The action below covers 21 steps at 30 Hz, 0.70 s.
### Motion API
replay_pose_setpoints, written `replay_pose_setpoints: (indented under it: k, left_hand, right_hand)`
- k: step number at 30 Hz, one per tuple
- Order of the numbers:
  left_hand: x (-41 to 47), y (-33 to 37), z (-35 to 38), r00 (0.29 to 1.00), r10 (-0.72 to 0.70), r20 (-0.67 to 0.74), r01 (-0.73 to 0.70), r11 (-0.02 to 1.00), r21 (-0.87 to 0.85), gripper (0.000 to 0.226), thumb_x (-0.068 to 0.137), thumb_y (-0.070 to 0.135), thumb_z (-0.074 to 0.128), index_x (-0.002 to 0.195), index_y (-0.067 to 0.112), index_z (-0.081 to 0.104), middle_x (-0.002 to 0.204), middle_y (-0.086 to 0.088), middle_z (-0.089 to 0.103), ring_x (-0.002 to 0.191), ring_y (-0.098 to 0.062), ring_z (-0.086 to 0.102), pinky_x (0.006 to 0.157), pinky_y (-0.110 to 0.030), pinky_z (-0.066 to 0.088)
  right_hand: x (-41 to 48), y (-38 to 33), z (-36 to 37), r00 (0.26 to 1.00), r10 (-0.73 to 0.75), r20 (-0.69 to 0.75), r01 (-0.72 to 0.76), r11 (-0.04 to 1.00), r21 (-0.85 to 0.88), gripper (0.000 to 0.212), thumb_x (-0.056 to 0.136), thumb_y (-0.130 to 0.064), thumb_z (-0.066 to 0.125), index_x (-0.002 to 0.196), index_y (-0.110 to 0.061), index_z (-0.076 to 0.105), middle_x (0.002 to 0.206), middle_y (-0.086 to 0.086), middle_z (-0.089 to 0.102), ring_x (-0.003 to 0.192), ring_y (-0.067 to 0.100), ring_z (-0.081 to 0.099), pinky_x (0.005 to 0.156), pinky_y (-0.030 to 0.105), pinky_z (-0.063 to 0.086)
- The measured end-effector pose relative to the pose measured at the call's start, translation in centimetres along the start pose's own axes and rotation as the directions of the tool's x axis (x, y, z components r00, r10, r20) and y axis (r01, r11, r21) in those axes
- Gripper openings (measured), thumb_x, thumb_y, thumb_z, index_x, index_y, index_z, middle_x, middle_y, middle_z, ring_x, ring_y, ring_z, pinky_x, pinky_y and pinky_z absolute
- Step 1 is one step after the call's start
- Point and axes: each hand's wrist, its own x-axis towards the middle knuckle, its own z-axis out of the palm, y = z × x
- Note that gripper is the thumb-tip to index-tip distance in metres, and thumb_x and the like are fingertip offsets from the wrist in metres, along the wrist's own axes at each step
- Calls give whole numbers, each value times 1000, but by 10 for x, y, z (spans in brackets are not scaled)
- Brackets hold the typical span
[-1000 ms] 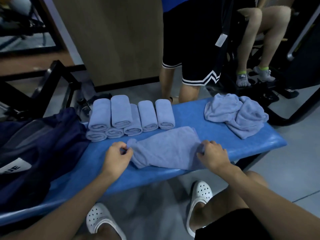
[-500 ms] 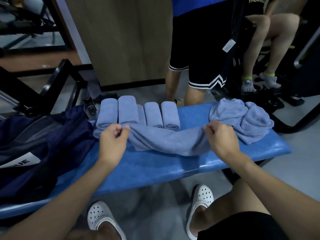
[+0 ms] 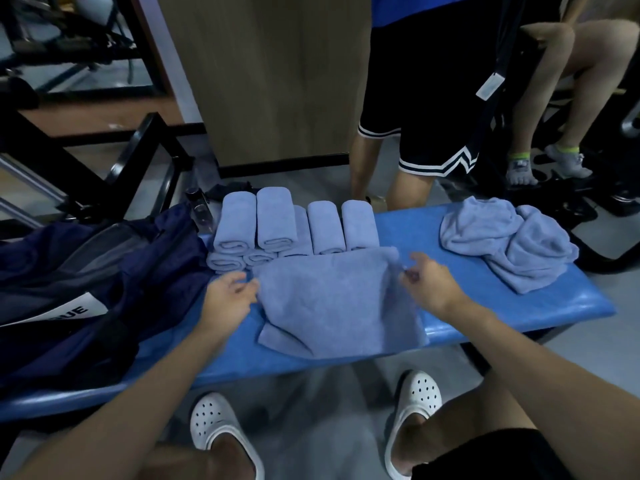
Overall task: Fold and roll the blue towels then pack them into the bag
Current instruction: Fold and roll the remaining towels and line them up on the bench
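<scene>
Two bare hands are at the sides of one light blue terry towel [image 3: 332, 299] that lies spread flat on the blue padded surface [image 3: 485, 306]; the left hand [image 3: 230, 296] has its fingers loose and a little apart, and the fingertips touch the left edge of this towel, holding nothing; the right hand [image 3: 427, 284] is at the far right corner of the same towel, fingers partly stretched, but the blur does not let me tell if it pinches the cloth or only touches it. Seven rolled light blue towels [image 3: 277, 220] stand just behind the flat one, five in the lower row and two lying on top at the left side; the near ends show the spiral of the roll. One crumpled heap of light blue towels [image 3: 502, 244] lies at the right end of the surface, well apart from the rolls; how many are in it I cannot tell. One dark navy fabric bag [image 3: 104, 271] with a white label lies at the left end, beside the rolls.
</scene>
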Motion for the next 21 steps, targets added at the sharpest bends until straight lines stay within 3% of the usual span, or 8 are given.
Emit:
replay_pose_setpoints:
  k: [3, 5, 8, 11, 14, 16, 19, 21]
  left_hand:
    - [-4, -33, -5, 999, -30, 22, 27, 993, 112, 41, 90, 18, 72, 125, 3, 57, 102, -12, 70, 92, -25, 67, 80, -32, 50]
    - [-10, -40, -3, 996, -54, 70, 42, 985, 167, 33, 87, 17, 76, 115, 8, 60, 96, -9, 69, 87, -19, 65, 76, -23, 48]
    - [-11, -45, 3, 990, -20, 138, -19, 962, 273, 17, 82, 18, 80, 90, 9, 68, 83, -8, 69, 76, -17, 62, 72, -25, 50]
    - [-10, -43, 12, 988, 89, 127, -134, 903, 408, 16, 81, 19, 81, 75, 10, 69, 68, -8, 64, 64, -15, 55, 65, -29, 45]
    - [-9, -37, 19, 990, 131, 45, -138, 893, 429, 28, 80, 20, 81, 94, 22, 57, 80, -1, 62, 76, -17, 58, 69, -26, 41]
    - [-7, -36, 22, 995, 93, 19, -93, 906, 414, 34, 80, 21, 82, 102, 22, 56, 89, -3, 64, 85, -20, 61, 73, -27, 42]
    - [-8, -39, 26, 995, 90, 38, -98, 906, 412, 9, 81, 17, 81, 83, 13, 73, 78, 3, 70, 79, -17, 66, 72, -29, 50]
    - [-9, -38, 27, 993, 117, 24, -116, 907, 405, 10, 82, 14, 79, 76, 14, 72, 72, 6, 68, 73, -17, 64, 71, -29, 50]
  right_hand:
    - [-14, 22, 15, 998, 65, 9, -65, 998, -27, 27, 88, -21, 66, 102, -1, 55, 84, 13, 67, 85, 35, 62, 77, 41, 49]
    - [-21, 28, 20, 994, 98, 53, -97, 995, -37, 22, 85, -23, 71, 88, -9, 55, 73, 4, 60, 77, 30, 57, 70, 35, 46]
    - [-27, 33, 24, 989, 129, 75, -122, 988, -99, 17, 84, -20, 71, 86, -6, 63, 72, 4, 59, 78, 26, 56, 69, 31, 44]
    - [-28, 39, 26, 994, 90, 59, -81, 985, -153, 14, 87, -18, 66, 80, -6, 66, 74, 9, 64, 77, 30, 60, 71, 37, 52]
    - [-29, 42, 25, 997, 68, 36, -64, 991, -118, 12, 84, -20, 70, 80, -13, 62, 79, 5, 61, 76, 26, 58, 67, 34, 47]
    - [-29, 44, 26, 998, 60, 35, -55, 990, -132, 22, 81, -22, 72, 69, -17, 54, 73, 4, 53, 69, 25, 52, 57, 30, 36]
    - [-27, 47, 29, 995, 84, 57, -74, 983, -170, 29, 82, -21, 70, 60, -11, 55, 64, 5, 52, 64, 27, 50, 54, 31, 39]
    - [-28, 46, 30, 995, 85, 53, -73, 979, -190, 26, 86, -23, 68, 65, -10, 58, 66, 4, 55, 66, 25, 53, 60, 34, 46]
